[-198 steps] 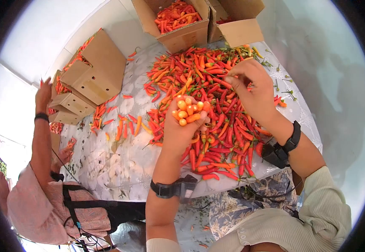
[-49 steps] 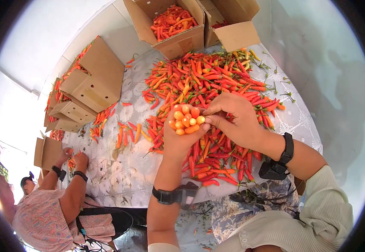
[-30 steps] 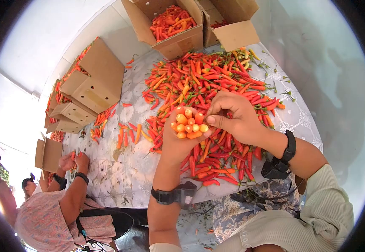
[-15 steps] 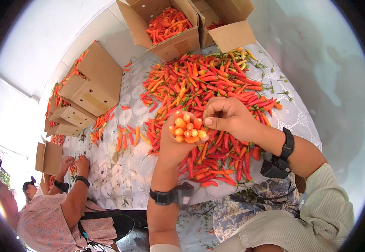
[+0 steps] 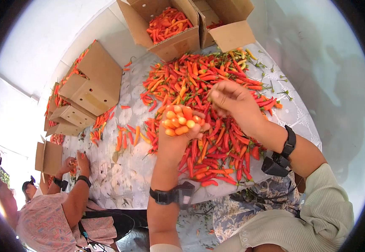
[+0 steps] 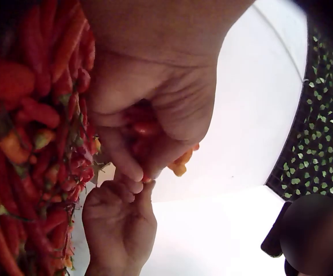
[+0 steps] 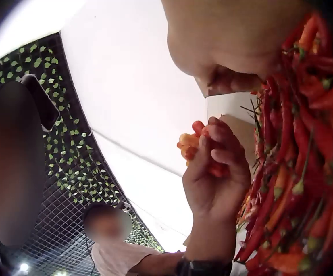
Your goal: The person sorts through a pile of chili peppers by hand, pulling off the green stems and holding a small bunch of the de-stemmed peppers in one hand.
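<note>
My left hand grips a bunch of orange and red chili peppers, their pale, stemless ends facing up. The same bunch pokes out above the curled fingers in the right wrist view. To its right, over the chili heap, is my right hand, slightly blurred, with fingers bent and thumb near the index finger. I cannot tell whether it pinches anything. In the left wrist view, the right hand's fingertips overlap those of the left hand.
Cardboard boxes of chilies stand at the back and left of the cloth-covered table. Loose green stems lie near its right edge. Another person works at the left side, hands near a small box.
The right hand, close beside the bunch half a second ago, has moved up and right, away from it. The left hand has tilted the bunch and shifted slightly left. The bunch looks fuller than 6.6 seconds ago.
</note>
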`<state>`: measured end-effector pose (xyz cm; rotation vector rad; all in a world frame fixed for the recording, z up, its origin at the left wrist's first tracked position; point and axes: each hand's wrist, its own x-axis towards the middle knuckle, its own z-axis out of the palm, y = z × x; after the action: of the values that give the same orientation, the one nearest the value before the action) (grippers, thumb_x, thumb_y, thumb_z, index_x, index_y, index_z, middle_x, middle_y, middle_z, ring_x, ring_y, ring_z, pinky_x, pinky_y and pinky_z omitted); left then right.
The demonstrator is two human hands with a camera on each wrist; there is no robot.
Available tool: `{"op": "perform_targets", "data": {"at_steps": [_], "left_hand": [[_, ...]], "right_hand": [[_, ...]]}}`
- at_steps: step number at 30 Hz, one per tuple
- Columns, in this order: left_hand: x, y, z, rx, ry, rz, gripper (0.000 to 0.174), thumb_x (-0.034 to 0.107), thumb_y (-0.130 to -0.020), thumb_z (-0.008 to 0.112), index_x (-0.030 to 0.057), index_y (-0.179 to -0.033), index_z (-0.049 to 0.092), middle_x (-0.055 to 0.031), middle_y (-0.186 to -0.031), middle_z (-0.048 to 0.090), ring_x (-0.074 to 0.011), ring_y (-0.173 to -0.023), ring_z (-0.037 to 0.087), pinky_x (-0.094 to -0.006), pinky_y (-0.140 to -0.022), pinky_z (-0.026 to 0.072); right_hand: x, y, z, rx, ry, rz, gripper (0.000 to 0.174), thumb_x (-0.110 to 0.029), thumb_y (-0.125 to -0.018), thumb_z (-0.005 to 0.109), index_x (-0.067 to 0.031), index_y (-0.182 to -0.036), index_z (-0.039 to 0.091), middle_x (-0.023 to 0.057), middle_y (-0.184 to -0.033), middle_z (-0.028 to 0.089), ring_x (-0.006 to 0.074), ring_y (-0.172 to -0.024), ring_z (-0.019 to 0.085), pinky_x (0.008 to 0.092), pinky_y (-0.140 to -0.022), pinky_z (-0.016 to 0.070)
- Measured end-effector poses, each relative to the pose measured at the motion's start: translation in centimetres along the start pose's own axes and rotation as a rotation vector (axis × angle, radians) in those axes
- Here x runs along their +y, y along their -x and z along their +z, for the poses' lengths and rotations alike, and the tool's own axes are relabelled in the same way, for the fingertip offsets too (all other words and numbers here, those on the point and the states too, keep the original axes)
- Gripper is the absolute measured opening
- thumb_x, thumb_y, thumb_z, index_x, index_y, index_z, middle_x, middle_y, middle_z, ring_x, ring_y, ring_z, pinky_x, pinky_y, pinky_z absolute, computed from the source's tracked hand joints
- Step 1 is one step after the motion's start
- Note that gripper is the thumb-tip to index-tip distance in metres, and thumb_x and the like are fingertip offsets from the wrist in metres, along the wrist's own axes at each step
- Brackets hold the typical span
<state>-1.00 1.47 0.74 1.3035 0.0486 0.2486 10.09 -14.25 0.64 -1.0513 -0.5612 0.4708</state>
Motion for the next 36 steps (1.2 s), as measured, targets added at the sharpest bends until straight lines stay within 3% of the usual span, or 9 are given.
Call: {"op": "perform_targets", "data": {"at_steps": [5, 9, 12, 15, 17, 20, 26, 32, 36], "left_hand": [[0.1, -0.1, -0.3, 0.105, 0.128, 0.021, 0.031, 0.001, -0.080, 0.066, 0.0011, -0.109, 0.055, -0.0099, -0.099, 0.062, -0.0197, -0.082, 0.067, -0.0217, -0.058, 0.0526], [-0.4, -0.5, -0.8, 0.115, 0.101, 0.030, 0.037, -0.002, -0.077, 0.070, 0.0029, -0.109, 0.052, -0.0094, -0.095, 0.064, -0.0210, -0.082, 0.067, -0.0238, -0.059, 0.0539], [-0.6, -0.5, -0.8, 0.122, 0.095, 0.052, 0.039, -0.003, -0.075, 0.071, 0.0027, -0.108, 0.052, -0.0099, -0.094, 0.064, -0.0210, -0.081, 0.067, -0.0233, -0.058, 0.0536], [-0.8, -0.7, -1.2, 0.152, 0.105, 0.076, 0.039, -0.004, -0.075, 0.070, 0.0024, -0.108, 0.052, -0.0100, -0.094, 0.064, -0.0219, -0.082, 0.067, -0.0238, -0.058, 0.0544], [-0.3, -0.6, -0.9, 0.221, 0.165, 0.069, 0.037, -0.006, -0.076, 0.067, 0.0021, -0.109, 0.052, -0.0104, -0.093, 0.064, -0.0229, -0.083, 0.067, -0.0243, -0.059, 0.0551], [0.3, -0.5, -1.0, 0.270, 0.263, 0.076, 0.036, -0.009, -0.076, 0.062, 0.0018, -0.109, 0.052, -0.0112, -0.094, 0.063, -0.0242, -0.086, 0.066, -0.0253, -0.059, 0.0560], [0.4, -0.3, -0.7, 0.220, 0.304, 0.086, 0.036, -0.010, -0.076, 0.059, 0.0017, -0.110, 0.052, -0.0118, -0.098, 0.062, -0.0244, -0.089, 0.066, -0.0249, -0.058, 0.0549], [-0.3, -0.6, -0.6, 0.166, 0.181, 0.074, 0.045, -0.009, -0.075, 0.061, 0.0038, -0.115, 0.047, -0.0112, -0.095, 0.061, -0.0218, -0.081, 0.065, -0.0235, -0.050, 0.0470], [0.2, -0.5, -0.5, 0.186, 0.242, 0.021, 0.047, -0.008, -0.075, 0.061, 0.0049, -0.117, 0.044, -0.0101, -0.092, 0.061, -0.0202, -0.081, 0.065, -0.0227, -0.047, 0.0441]], "right_hand": [[-1.3, -1.3, -2.0, 0.528, 0.184, -0.218, 0.012, -0.014, -0.086, 0.061, -0.0039, -0.093, 0.059, -0.0003, -0.082, 0.058, 0.0079, -0.073, 0.053, 0.0236, -0.066, 0.0451], [-1.6, -2.9, -3.0, 0.837, 0.265, -0.628, 0.018, -0.001, -0.077, 0.061, -0.0031, -0.096, 0.059, 0.0041, -0.091, 0.060, 0.0137, -0.085, 0.057, 0.0288, -0.074, 0.0474], [-1.9, -2.2, -3.1, 0.570, 0.559, -0.585, 0.020, 0.000, -0.074, 0.063, -0.0057, -0.094, 0.061, 0.0033, -0.090, 0.061, 0.0130, -0.086, 0.058, 0.0286, -0.074, 0.0468], [-1.5, -0.3, -1.2, 0.014, 0.676, -0.373, 0.016, -0.002, -0.073, 0.063, -0.0073, -0.089, 0.062, 0.0041, -0.090, 0.062, 0.0166, -0.083, 0.059, 0.0299, -0.073, 0.0468], [-0.6, 0.5, 0.1, -0.358, 0.785, -0.531, 0.011, 0.001, -0.074, 0.063, -0.0049, -0.083, 0.062, 0.0046, -0.086, 0.060, 0.0176, -0.083, 0.058, 0.0293, -0.070, 0.0470], [1.2, 2.0, 1.0, -0.663, 0.942, -0.611, 0.016, -0.004, -0.069, 0.066, -0.0048, -0.085, 0.063, 0.0068, -0.091, 0.059, 0.0237, -0.086, 0.057, 0.0329, -0.073, 0.0476], [2.2, 3.0, 1.8, -0.755, 1.294, -0.617, 0.014, -0.012, -0.066, 0.063, -0.0068, -0.079, 0.062, 0.0069, -0.092, 0.056, 0.0264, -0.091, 0.055, 0.0351, -0.076, 0.0478], [3.1, 2.4, 1.5, -0.628, 1.111, -0.715, 0.014, -0.011, -0.071, 0.062, -0.0060, -0.084, 0.058, 0.0087, -0.089, 0.056, 0.0257, -0.088, 0.057, 0.0360, -0.072, 0.0480], [1.0, 2.4, 2.0, -0.397, 0.815, -0.540, 0.011, -0.009, -0.080, 0.061, -0.0049, -0.089, 0.056, 0.0103, -0.083, 0.056, 0.0267, -0.080, 0.059, 0.0355, -0.067, 0.0477]]}}
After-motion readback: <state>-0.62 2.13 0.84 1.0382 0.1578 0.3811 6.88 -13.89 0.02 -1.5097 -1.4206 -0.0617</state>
